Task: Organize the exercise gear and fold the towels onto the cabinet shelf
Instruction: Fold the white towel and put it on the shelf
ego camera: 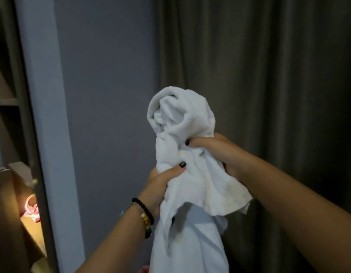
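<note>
A white towel (182, 123) hangs bunched and crumpled in front of me, its top rolled into a loose knot and its long tail dropping out of the bottom of the head view. My left hand (160, 184) grips the towel's left side from below, thumb on the cloth, beaded bracelets on the wrist. My right hand (216, 150) grips the towel a little higher on its right side, thumb pressed into the folds. The fingers of both hands are hidden behind the cloth.
A cabinet (11, 119) with dark open shelves stands at the left edge, lit warm inside near a small pink object (32, 207). A blue-grey wall (103, 95) is straight ahead. Dark curtains (269, 75) fill the right half.
</note>
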